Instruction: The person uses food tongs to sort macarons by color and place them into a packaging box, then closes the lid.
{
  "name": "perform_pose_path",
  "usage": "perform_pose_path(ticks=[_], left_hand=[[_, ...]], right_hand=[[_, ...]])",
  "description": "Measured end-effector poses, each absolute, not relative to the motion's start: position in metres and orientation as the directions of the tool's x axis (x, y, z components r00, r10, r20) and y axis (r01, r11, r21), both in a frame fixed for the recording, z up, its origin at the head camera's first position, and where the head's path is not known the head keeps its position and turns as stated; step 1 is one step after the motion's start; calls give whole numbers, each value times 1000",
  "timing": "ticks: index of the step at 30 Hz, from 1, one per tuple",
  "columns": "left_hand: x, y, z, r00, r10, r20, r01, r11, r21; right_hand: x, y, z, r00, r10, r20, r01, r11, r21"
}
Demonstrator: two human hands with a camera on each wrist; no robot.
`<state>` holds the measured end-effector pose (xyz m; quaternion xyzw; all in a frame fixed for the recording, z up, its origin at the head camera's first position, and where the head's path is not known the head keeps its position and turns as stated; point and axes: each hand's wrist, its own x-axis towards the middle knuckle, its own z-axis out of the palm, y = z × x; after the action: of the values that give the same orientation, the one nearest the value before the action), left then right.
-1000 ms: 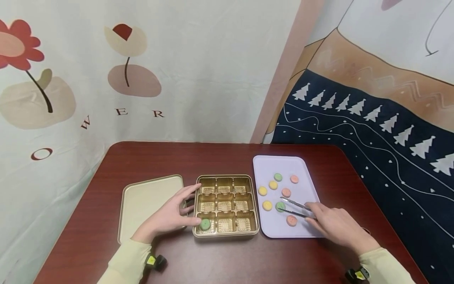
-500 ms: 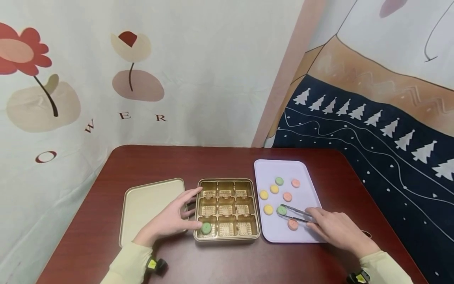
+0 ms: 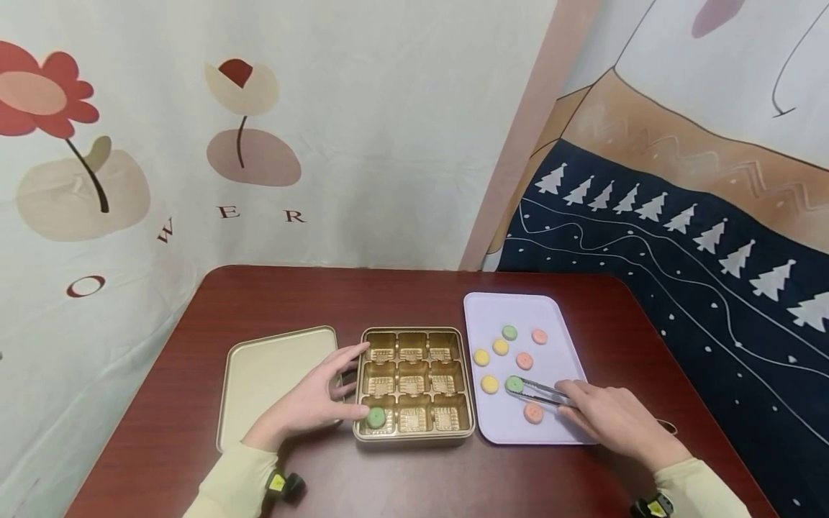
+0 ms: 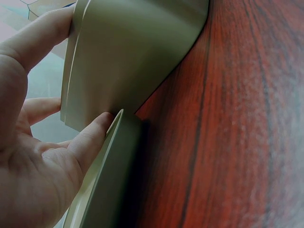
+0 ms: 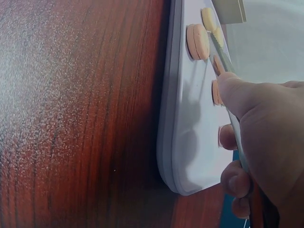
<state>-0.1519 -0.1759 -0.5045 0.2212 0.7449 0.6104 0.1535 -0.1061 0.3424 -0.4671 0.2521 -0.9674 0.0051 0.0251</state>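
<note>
My left hand (image 3: 311,399) rests its spread fingers and thumb against the left side of a gold box (image 3: 414,435); the left wrist view shows the fingertips on the box's wall (image 4: 128,52). Inside, the box has several square compartments, and a green macaron (image 3: 376,417) lies in the near-left one. Over the lilac tray (image 3: 563,345), my right hand (image 3: 615,417) holds metal tongs (image 3: 545,389). Their tips lie on both sides of a green macaron (image 3: 514,384) on the tray. A pink macaron (image 3: 534,412) lies just nearer to me.
Several more yellow macarons (image 3: 489,384), pink macarons (image 3: 524,360) and a green macaron (image 3: 509,332) are spread over the tray. A pale gold lid (image 3: 275,363) lies left of the box, partly behind my left hand. The dark red table (image 3: 401,295) backs onto a printed curtain.
The tongs' arms have drawn closer together around the green macaron on the tray. My left hand stays on the box. The whole head view has shifted slightly.
</note>
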Motion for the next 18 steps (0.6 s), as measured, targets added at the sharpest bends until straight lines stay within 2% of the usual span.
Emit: perform_pose_path(ticks=[12, 18], left_hand=[[-152, -176, -505, -854, 519, 50, 154, 160, 975], [-151, -176, -506, -856, 516, 44, 147, 161, 976]], right_hand=[[-106, 345, -468, -888, -456, 49, -457, 889, -3], [-108, 344, -464, -903, -420, 92, -425, 905, -36]])
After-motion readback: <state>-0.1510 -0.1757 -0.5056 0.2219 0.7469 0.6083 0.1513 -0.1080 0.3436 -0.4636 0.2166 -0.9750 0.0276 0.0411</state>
